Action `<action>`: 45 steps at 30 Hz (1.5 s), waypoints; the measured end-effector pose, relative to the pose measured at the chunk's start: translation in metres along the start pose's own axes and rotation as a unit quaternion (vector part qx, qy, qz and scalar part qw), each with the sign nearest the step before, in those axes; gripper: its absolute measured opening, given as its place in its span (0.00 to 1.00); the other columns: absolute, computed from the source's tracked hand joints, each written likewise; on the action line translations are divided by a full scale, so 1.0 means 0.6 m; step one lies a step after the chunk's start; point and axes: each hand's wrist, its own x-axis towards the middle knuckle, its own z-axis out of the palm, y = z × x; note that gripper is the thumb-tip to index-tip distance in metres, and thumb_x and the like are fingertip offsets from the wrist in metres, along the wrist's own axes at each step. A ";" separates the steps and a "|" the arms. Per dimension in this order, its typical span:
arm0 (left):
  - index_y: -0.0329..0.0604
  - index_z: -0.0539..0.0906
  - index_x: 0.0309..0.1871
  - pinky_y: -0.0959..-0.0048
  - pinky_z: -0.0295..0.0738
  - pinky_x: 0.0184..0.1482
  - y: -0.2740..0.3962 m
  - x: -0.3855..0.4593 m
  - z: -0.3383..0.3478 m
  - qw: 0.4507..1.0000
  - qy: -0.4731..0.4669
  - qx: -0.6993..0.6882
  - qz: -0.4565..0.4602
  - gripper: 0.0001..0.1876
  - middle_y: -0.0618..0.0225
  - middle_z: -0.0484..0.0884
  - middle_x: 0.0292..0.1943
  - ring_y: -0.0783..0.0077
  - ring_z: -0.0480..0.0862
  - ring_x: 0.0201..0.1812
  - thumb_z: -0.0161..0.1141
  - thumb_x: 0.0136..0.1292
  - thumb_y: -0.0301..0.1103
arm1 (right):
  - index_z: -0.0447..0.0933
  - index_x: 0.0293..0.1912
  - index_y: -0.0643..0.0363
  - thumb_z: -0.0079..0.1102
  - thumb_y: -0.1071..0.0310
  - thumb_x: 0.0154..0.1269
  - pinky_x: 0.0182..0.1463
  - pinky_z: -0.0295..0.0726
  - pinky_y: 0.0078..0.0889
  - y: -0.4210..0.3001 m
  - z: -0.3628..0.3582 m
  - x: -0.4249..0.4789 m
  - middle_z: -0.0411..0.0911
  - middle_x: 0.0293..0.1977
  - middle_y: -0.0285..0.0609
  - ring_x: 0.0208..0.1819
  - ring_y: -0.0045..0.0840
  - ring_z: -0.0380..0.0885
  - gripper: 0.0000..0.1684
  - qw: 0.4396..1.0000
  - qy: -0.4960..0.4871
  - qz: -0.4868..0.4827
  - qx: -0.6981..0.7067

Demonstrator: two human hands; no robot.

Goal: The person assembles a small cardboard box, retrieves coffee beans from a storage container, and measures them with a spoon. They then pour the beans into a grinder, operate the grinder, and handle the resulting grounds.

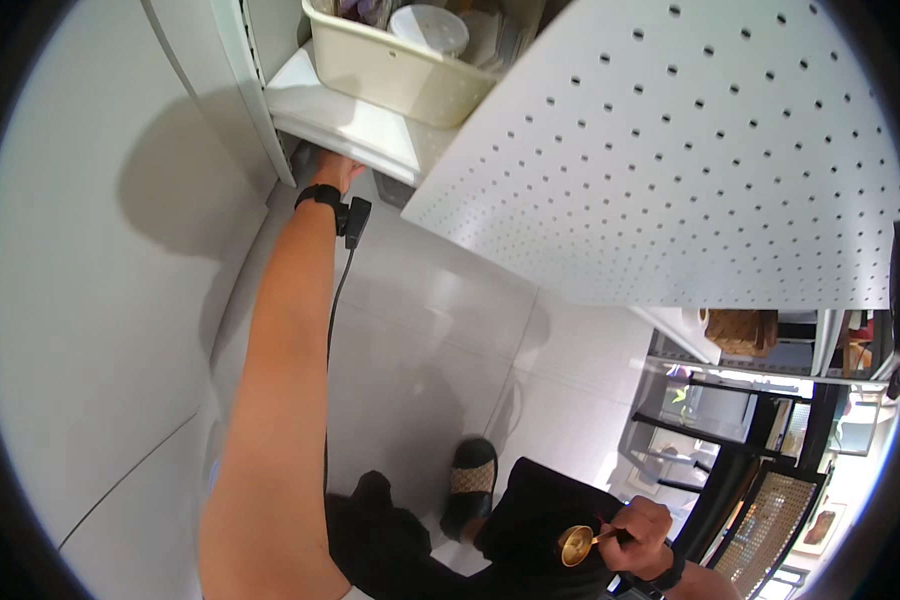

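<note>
My left hand [336, 169] reaches in under a white metal shelf [345, 124]; its fingers are mostly hidden by the shelf edge. A black band with a small cabled device [356, 223] sits on that wrist. Close behind the hand, under the shelf, part of a grey container [394, 190] shows. My right hand [636, 538] is closed on the handle of a small gold-coloured metal scoop [577, 546], held over my dark-clothed leg at the lower right. The scoop's bowl faces up.
A cream plastic bin [405, 79] on the shelf holds a lidded tub [429, 30] and other items. A white perforated metal panel [690, 150] fills the upper right. A pale wall or cabinet side [97, 300] stands at left. A woven basket [739, 331] sits on shelving at right.
</note>
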 end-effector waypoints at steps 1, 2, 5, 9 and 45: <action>0.46 0.74 0.61 0.74 0.82 0.47 0.003 0.005 -0.001 0.999 0.020 -0.043 0.004 0.17 0.68 0.78 0.52 0.72 0.80 0.48 0.62 0.76 0.39 | 0.73 0.22 0.55 0.65 0.74 0.41 0.18 0.68 0.27 0.001 0.000 0.004 0.73 0.17 0.37 0.15 0.28 0.71 0.08 1.000 -0.005 0.007 -0.007; 0.45 0.75 0.57 0.76 0.78 0.40 0.003 0.011 -0.008 0.991 -0.008 -0.134 -0.002 0.13 0.70 0.78 0.47 0.75 0.78 0.42 0.62 0.76 0.37 | 0.74 0.22 0.54 0.67 0.73 0.42 0.18 0.69 0.28 0.003 0.001 0.008 0.75 0.17 0.36 0.16 0.27 0.72 0.08 1.000 0.002 -0.002 0.005; 0.44 0.77 0.49 0.79 0.69 0.30 -0.027 0.050 -0.020 0.960 0.000 -0.270 -0.067 0.06 0.71 0.79 0.38 0.78 0.76 0.34 0.61 0.76 0.33 | 0.75 0.22 0.55 0.66 0.73 0.41 0.19 0.69 0.28 0.008 0.005 0.016 0.73 0.17 0.38 0.15 0.28 0.72 0.08 0.997 0.014 0.029 0.065; 0.46 0.79 0.47 0.78 0.73 0.32 -0.076 0.073 -0.074 0.984 -0.054 -0.169 -0.022 0.05 0.70 0.78 0.37 0.77 0.77 0.35 0.59 0.77 0.35 | 0.75 0.21 0.55 0.65 0.74 0.41 0.19 0.68 0.29 0.014 0.012 0.038 0.71 0.16 0.39 0.15 0.30 0.71 0.07 0.997 -0.043 0.044 0.037; 0.38 0.83 0.59 0.74 0.80 0.53 0.052 -0.677 -0.414 0.992 -0.114 -0.010 -0.052 0.20 0.69 0.87 0.51 0.77 0.85 0.50 0.70 0.70 0.38 | 0.77 0.52 0.57 0.73 0.70 0.63 0.52 0.77 0.23 0.013 0.100 0.305 0.76 0.62 0.43 0.64 0.29 0.78 0.20 0.898 -0.279 0.124 0.318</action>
